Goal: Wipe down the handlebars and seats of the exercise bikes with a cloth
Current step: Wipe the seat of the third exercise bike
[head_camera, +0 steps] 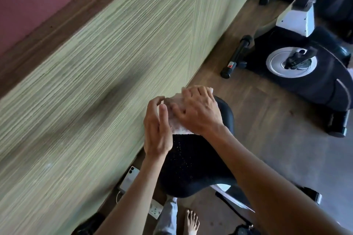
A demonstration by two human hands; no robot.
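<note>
A black perforated bike seat (191, 166) fills the lower middle of the head view. On its narrow front end lies a pale pinkish-white cloth (176, 124). My right hand (198, 110) lies on top of the cloth, palm down with fingers spread and slightly bent. My left hand (157, 129) is at the cloth's left edge, fingers mostly straight with the tips curved toward the cloth; whether it pinches the edge is unclear. Most of the cloth is hidden under my right hand.
A green striped wall panel (95, 82) runs close along the left of the seat. A second exercise bike (298, 66) with a black stabiliser bar stands at the upper right. A phone (129, 177) and a socket (155, 210) sit low by the wall. My bare foot (192, 223) stands on the wooden floor.
</note>
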